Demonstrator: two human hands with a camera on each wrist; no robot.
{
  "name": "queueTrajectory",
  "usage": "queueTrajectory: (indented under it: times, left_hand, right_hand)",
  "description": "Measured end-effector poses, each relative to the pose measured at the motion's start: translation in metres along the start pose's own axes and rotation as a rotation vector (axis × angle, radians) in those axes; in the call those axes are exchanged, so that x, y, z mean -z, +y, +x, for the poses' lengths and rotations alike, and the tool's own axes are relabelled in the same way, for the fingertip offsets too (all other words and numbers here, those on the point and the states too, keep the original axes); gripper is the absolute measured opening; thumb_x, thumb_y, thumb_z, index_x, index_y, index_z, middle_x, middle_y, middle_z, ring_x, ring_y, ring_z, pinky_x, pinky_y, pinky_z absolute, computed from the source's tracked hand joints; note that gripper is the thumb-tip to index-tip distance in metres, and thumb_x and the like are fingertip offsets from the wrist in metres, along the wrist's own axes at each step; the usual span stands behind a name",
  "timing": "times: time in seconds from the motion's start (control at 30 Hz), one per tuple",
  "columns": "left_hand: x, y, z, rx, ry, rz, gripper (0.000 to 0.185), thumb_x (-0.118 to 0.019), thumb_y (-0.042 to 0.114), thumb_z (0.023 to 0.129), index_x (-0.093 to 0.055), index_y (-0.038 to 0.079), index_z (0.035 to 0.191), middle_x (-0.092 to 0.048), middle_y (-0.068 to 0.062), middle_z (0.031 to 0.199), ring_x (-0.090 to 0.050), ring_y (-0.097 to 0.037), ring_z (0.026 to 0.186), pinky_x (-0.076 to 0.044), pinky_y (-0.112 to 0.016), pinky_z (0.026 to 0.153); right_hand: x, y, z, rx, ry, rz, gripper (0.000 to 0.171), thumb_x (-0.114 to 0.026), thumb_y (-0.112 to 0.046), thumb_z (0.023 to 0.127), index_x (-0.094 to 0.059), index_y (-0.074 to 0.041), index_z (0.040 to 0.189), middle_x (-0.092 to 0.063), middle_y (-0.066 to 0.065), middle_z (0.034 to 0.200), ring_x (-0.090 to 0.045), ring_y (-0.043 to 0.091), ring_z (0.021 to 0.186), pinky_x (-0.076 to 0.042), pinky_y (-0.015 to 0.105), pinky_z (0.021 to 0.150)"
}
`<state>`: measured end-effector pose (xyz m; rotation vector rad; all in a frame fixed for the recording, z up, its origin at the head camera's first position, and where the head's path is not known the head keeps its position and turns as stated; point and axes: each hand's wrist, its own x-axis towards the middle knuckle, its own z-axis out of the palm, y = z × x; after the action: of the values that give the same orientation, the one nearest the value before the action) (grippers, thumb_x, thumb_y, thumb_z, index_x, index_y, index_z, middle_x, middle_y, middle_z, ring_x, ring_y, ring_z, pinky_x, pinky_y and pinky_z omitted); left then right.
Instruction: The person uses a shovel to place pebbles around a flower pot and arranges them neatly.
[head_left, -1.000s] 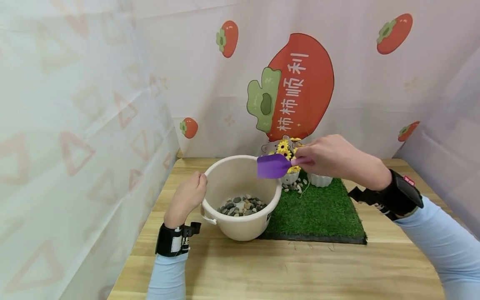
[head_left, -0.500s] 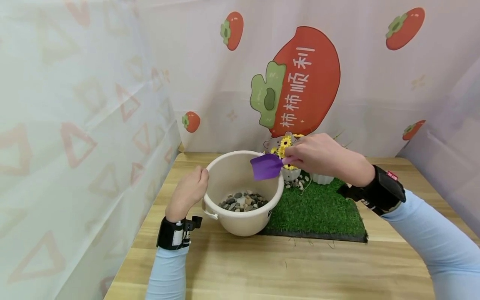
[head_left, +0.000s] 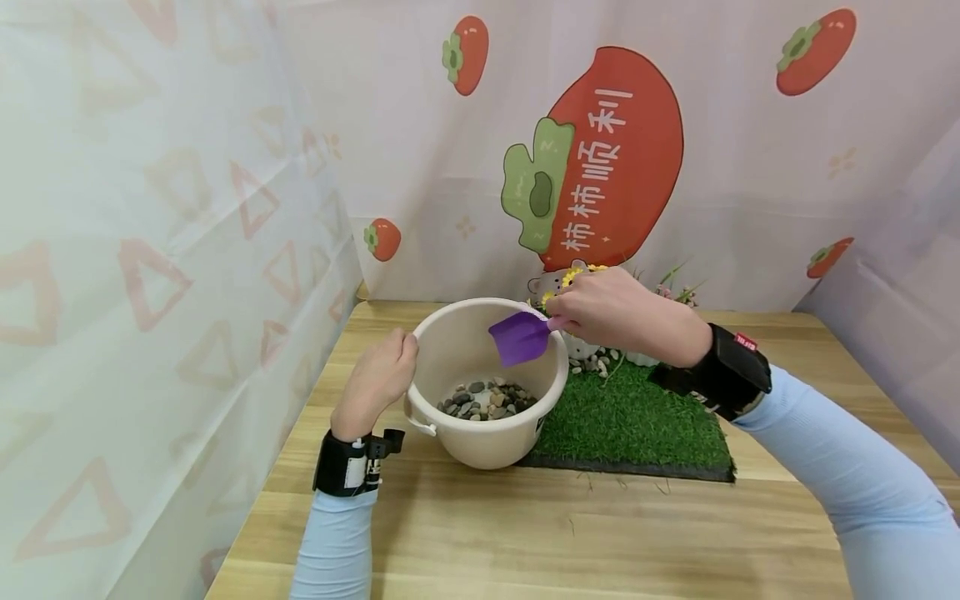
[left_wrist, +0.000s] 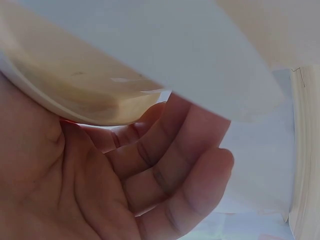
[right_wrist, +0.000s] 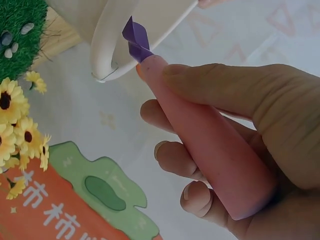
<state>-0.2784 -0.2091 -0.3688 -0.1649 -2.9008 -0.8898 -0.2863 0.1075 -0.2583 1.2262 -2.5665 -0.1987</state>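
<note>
A cream bucket (head_left: 480,446) stands upright on the wooden table, with several grey and brown pebbles (head_left: 491,400) on its bottom. My left hand (head_left: 377,377) grips the bucket's left rim; in the left wrist view the fingers (left_wrist: 150,170) bend around the edge. Over the bucket's right side, my right hand (head_left: 626,315) holds a small shovel (head_left: 519,338) by its pink handle (right_wrist: 210,145). Its purple blade is tilted down to the left above the opening, and nothing shows on it. In the right wrist view the thumb lies along the handle and the fingers wrap underneath.
A green turf mat (head_left: 637,425) lies right of the bucket. Small pale stones (head_left: 596,362) and a white pot (head_left: 579,346) are at its back, with yellow flowers (right_wrist: 15,125) partly behind my right hand. A printed curtain (head_left: 420,150) hangs behind the table.
My right hand has moved left with the shovel, bringing the blade further over the bucket and tipping it lower. My left hand keeps its hold on the rim.
</note>
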Motion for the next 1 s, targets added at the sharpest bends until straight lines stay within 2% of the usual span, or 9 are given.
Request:
queueTrajectory:
  times: [0.17, 0.33, 0.6, 0.73, 0.87, 1.0]
  left_hand:
    - [0.001, -0.002, 0.001, 0.002, -0.002, 0.005, 0.047, -0.022, 0.035, 0.105, -0.058, 0.005, 0.111, -0.062, -0.012, 0.091, -0.063, -0.027, 0.087, -0.049, -0.042, 0.076]
    - [0.002, -0.001, 0.002, 0.006, -0.016, 0.016, 0.046, -0.022, 0.034, 0.106, -0.056, 0.004, 0.114, -0.062, -0.013, 0.093, -0.063, -0.028, 0.088, -0.05, -0.043, 0.077]
    - [0.001, -0.001, 0.002, 0.011, -0.026, 0.011, 0.046, -0.022, 0.035, 0.106, -0.055, 0.004, 0.115, -0.062, -0.012, 0.094, -0.063, -0.027, 0.088, -0.05, -0.041, 0.076]
    - [0.001, -0.001, 0.002, 0.017, -0.028, 0.01, 0.047, -0.02, 0.037, 0.105, -0.055, 0.006, 0.114, -0.062, -0.012, 0.093, -0.063, -0.027, 0.088, -0.049, -0.041, 0.075]
    - [0.001, 0.0, 0.002, 0.019, -0.028, 0.004, 0.049, -0.02, 0.037, 0.105, -0.056, 0.006, 0.115, -0.062, -0.012, 0.094, -0.063, -0.027, 0.09, -0.049, -0.042, 0.077]
    - [0.001, 0.0, 0.002, 0.022, -0.029, 0.001, 0.049, -0.021, 0.036, 0.105, -0.056, 0.005, 0.116, -0.062, -0.012, 0.095, -0.063, -0.027, 0.091, -0.049, -0.043, 0.079]
  right_hand:
    - [-0.002, -0.003, 0.012, 0.009, -0.083, 0.049, 0.028, -0.07, -0.027, 0.091, -0.054, -0.02, 0.07, -0.034, -0.005, 0.058, -0.033, 0.011, 0.053, -0.02, 0.026, 0.052]
    - [-0.006, -0.004, 0.021, 0.037, -0.159, 0.104, 0.02, -0.068, -0.022, 0.093, -0.06, -0.019, 0.075, -0.037, -0.005, 0.059, -0.033, 0.011, 0.054, -0.021, 0.026, 0.052]
    - [-0.015, -0.01, 0.032, 0.041, -0.249, 0.116, 0.031, -0.068, -0.02, 0.092, -0.05, -0.018, 0.067, -0.033, -0.004, 0.062, -0.032, 0.012, 0.057, -0.023, 0.027, 0.055]
    - [-0.017, -0.013, 0.036, 0.063, -0.246, 0.119, 0.035, -0.071, -0.021, 0.09, -0.046, -0.018, 0.066, -0.032, -0.004, 0.064, -0.03, 0.012, 0.059, -0.022, 0.027, 0.056]
    - [-0.017, -0.015, 0.041, 0.077, -0.222, 0.121, 0.034, -0.066, -0.012, 0.09, -0.044, -0.019, 0.065, -0.03, -0.004, 0.064, -0.028, 0.012, 0.062, -0.021, 0.028, 0.059]
    - [-0.02, -0.017, 0.048, 0.062, -0.27, 0.12, 0.032, -0.067, -0.012, 0.088, -0.046, -0.019, 0.066, -0.035, -0.004, 0.064, -0.032, 0.013, 0.063, -0.024, 0.028, 0.06]
